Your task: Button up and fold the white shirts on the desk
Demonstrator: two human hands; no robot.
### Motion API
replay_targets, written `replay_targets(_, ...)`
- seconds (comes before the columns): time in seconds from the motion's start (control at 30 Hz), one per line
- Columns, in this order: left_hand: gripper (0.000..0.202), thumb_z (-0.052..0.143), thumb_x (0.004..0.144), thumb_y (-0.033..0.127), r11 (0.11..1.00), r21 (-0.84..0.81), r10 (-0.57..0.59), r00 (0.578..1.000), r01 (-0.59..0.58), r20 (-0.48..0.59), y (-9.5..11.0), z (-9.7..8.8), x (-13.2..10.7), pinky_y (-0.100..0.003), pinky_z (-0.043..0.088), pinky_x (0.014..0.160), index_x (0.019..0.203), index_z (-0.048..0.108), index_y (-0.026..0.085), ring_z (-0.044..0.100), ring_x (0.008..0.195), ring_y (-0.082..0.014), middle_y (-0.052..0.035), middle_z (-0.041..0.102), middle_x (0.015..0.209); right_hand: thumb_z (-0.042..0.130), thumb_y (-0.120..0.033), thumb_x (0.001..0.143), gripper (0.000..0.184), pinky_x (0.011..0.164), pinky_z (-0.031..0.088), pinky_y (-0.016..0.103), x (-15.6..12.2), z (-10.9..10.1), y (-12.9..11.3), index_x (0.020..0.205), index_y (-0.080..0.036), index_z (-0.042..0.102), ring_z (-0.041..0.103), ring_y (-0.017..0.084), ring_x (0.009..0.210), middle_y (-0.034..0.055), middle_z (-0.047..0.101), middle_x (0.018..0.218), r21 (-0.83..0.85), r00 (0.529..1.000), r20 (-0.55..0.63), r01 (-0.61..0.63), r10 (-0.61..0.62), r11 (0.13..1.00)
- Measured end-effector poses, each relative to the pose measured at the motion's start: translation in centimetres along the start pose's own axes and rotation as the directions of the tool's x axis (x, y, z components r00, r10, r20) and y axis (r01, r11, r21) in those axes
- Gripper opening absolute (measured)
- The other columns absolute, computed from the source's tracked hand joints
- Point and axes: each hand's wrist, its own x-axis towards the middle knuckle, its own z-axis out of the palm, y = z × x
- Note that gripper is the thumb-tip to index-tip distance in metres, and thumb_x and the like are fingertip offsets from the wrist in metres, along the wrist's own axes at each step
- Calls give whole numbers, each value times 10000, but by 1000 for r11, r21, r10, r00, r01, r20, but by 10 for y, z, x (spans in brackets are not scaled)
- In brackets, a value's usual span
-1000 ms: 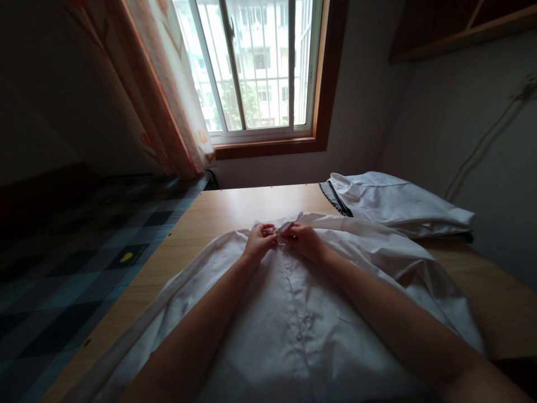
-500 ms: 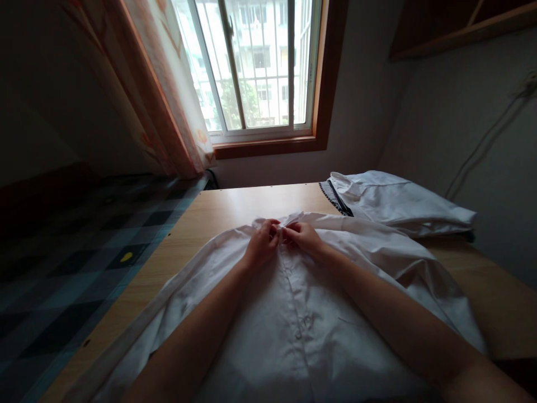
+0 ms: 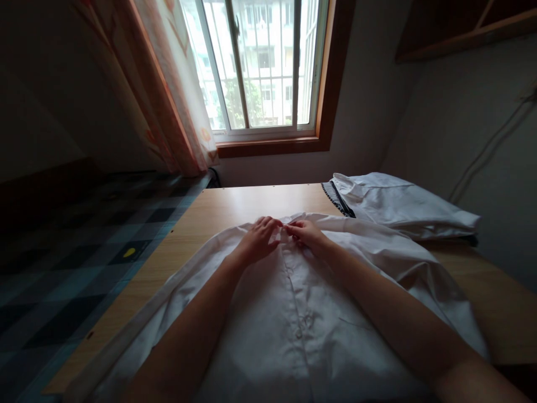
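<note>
A white shirt (image 3: 260, 319) lies spread over the wooden tabletop, its button front running down the middle and its collar end away from me. At the collar, my right hand (image 3: 306, 232) pinches the edge of the cloth between thumb and fingertips. Beside it on the left, my left hand (image 3: 260, 238) rests at the collar with thumb and fingers apart. White cloth shows in the gap between them, and its fingertips reach close to the right hand's. The button at the collar, if there is one, is too small to make out.
Folded white clothing (image 3: 403, 201) lies at the table's back right, beside a dark-edged striped piece (image 3: 337, 198). A bed with a checked cover (image 3: 84, 263) borders the wooden table (image 3: 260, 198) on the left. Beyond are a curtain (image 3: 168, 84) and a barred window (image 3: 264, 67).
My left thumb and fingers have spread apart and the hand has shifted slightly left. My right hand keeps its pinch at the collar. The view has turned slightly.
</note>
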Motion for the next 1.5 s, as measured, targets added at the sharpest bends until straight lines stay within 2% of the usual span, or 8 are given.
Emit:
replay_targets(0.23, 104, 631, 867, 173, 974, 220, 68, 997, -59, -30, -22, -6, -4, -413, 479, 940, 945, 685, 215, 605, 1035, -257, -77, 707, 1064, 606, -502, 888, 434, 455, 368, 226, -12, -1, -7, 590, -187, 606, 471, 112, 439, -14, 535, 472, -408, 937, -82, 279, -339, 869)
replay_targets(0.43, 107, 590, 920, 218, 992, 123, 47, 973, -19, -227, -27, 2, -1, -379, 512, 882, 878, 685, 193, 638, 906, -221, -67, 734, 927, 474, -335, 957, 308, 817, 444, 312, -25, -15, -21, 724, -203, 626, 577, 195, 785, 63, 656, 778, -840, 524, -97, 413, -846, 352)
replay_targets(0.63, 336, 485, 993, 314, 996, 81, 56, 979, -41, -194, -24, -1, -3, -351, 492, 902, 756, 702, 217, 637, 872, -190, -39, 746, 878, 489, -364, 984, 389, 734, 425, 275, -21, -17, -12, 676, -206, 666, 591, 179, 704, 39, 678, 712, -896, 816, 190, 371, -546, 243)
replay_targets(0.8, 367, 511, 962, 297, 873, 276, -324, 901, 402, -289, -30, 4, -4, -415, 373, 1087, 1267, 627, 129, 509, 1258, -287, -152, 628, 1320, 480, -220, 969, 290, 924, 414, 308, -2, -37, -27, 1152, -154, 694, 630, 226, 999, 105, 730, 1038, -942, 782, -108, 116, -613, 314)
replay_targets(0.9, 416, 398, 1004, 391, 693, 381, -558, 789, 613, -256, -33, 2, -3, -437, 386, 1041, 1168, 675, 128, 512, 1229, -325, -184, 630, 1274, 538, -336, 967, 332, 930, 415, 348, 9, -48, -38, 1191, -143, 690, 612, 279, 1092, 150, 713, 1141, -972, 889, -155, -59, -431, 228)
replay_targets(1.03, 523, 340, 995, 523, 638, 498, -630, 770, 588, -102, -33, -14, 1, -423, 415, 925, 987, 708, 152, 574, 1112, -331, -181, 689, 1103, 518, -519, 968, 438, 759, 428, 305, 15, -58, -44, 964, -148, 752, 658, 271, 949, 152, 746, 1008, -987, 987, -95, -77, -128, 142)
replay_targets(1.3, 551, 543, 768, 712, 863, 150, -494, 745, 483, 448, -60, -58, 20, -272, 292, 565, 679, 656, 181, 473, 583, -153, -5, 588, 613, 515, -356, 977, 237, 648, 358, 259, 18, -66, -35, 1115, -225, 657, 675, 215, 883, 77, 752, 1023, -986, 944, -68, -14, -324, 168)
replay_targets(1.5, 362, 658, 762, 555, 835, 268, -548, 777, 481, 309, -74, -59, 51, -265, 294, 584, 792, 735, 203, 552, 644, -170, -6, 660, 682, 376, -343, 1051, 291, 658, 319, 272, 26, -57, -25, 1176, -210, 602, 669, 208, 891, 96, 745, 1021, -997, 872, 71, 42, -484, -70)
